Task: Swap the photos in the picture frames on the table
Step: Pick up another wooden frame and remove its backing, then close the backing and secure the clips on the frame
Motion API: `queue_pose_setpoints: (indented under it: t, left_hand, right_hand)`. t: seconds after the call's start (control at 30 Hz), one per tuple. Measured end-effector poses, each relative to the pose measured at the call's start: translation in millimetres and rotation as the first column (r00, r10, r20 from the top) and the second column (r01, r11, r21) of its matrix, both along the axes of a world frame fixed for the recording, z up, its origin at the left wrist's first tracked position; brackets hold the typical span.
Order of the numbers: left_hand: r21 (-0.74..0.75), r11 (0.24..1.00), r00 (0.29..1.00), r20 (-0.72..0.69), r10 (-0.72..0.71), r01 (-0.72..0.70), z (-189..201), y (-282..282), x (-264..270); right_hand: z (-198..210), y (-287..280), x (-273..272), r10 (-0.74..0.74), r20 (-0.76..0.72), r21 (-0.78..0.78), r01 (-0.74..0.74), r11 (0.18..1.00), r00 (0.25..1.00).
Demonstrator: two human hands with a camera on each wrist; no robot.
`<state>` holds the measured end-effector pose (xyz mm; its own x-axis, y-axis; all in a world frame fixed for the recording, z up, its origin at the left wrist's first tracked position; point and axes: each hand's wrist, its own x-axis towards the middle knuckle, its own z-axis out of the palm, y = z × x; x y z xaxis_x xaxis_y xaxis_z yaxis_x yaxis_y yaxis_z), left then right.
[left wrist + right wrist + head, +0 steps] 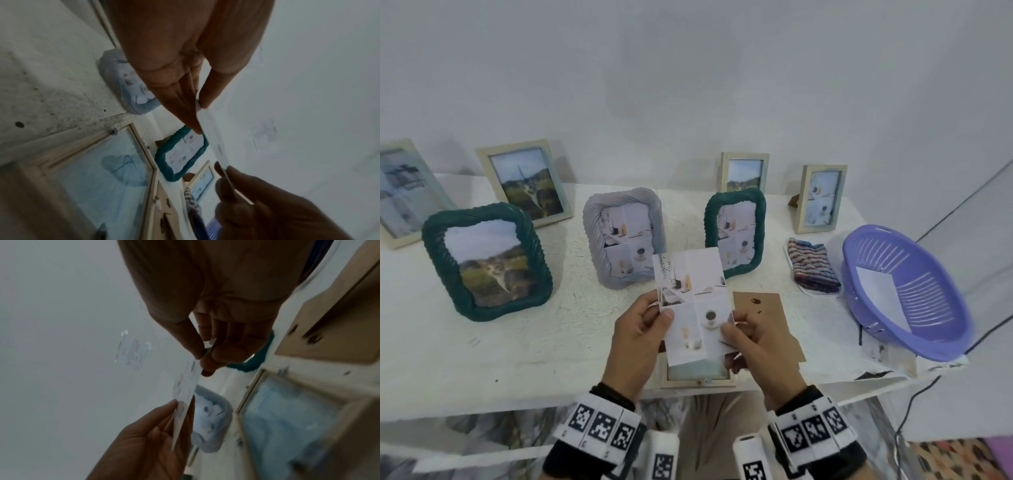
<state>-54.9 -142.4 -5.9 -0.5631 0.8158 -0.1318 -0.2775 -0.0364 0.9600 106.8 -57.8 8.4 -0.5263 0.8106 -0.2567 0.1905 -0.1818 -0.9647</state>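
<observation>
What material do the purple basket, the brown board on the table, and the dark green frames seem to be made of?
Purple basket: likely moulded plastic, smooth, with even slots. Brown board: seems cardboard or fibreboard, matte and flat. Dark green frames: twisted, rope-like ribs, perhaps woven rattan or moulded resin; the pictures cannot settle it.

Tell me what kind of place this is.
Probably a staged indoor work table, not a lived-in room: a white table against a bare wall, several standing picture frames, a purple plastic basket and a folded cloth.
</observation>
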Motion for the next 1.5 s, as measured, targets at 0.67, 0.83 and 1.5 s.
queue_pose_setpoints:
  t: [0.67, 0.83, 1.5]
  left_hand:
    - [-0.326, 0.81, 0.292, -0.813, -0.503, 0.488, 9, 159, 142]
    - [-0.532, 0.722, 0.002, -0.804, -0.594, 0.442, 8, 205, 195]
    - [-0.386, 0.815, 0.138, -0.865, -0.482, 0.432, -6, 226, 207]
  right_hand:
    - [-51, 19, 201, -0.543, 0.171, -0.124, 0.564, 0.816, 0.823]
    - [-51, 19, 234, -0.576, 0.235, -0.13, 0.612, 0.78, 0.783]
    - [-70, 135, 263, -0.61, 0.536, 0.226, 0.597, 0.77, 0.584]
